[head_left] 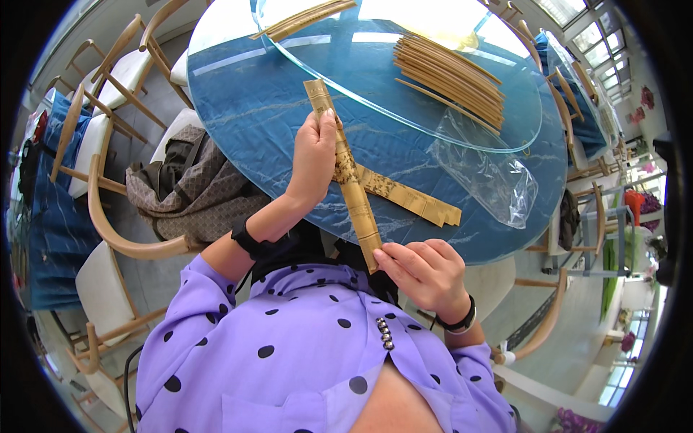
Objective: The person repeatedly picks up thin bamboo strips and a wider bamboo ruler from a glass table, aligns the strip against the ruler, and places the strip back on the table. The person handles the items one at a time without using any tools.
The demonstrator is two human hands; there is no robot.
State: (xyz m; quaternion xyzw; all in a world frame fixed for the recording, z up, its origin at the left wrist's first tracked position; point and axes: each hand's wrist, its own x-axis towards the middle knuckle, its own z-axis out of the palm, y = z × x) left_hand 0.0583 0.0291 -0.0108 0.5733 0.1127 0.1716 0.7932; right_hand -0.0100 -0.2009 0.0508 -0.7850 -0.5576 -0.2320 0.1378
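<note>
A long, narrow gold paper sleeve [354, 193] with a dark printed pattern slants over the table's near edge, held in both hands. My left hand [315, 159] is closed round its upper part, thumb on top. My right hand [424, 278] pinches the lower end between thumb and fingers. Beneath it on the blue table [249, 115] lie several similar gold strips [411, 198], overlapping, with stepped ends at the right. What is inside the held sleeve, if anything, is hidden.
A stack of long gold-brown strips [451, 81] rests on the glass turntable [375, 110]. More strips [309, 19] lie at the far left. A crumpled clear plastic bag [498, 187] is at the right. A patterned bag [206, 184] sits on a wooden chair [99, 206] beside me.
</note>
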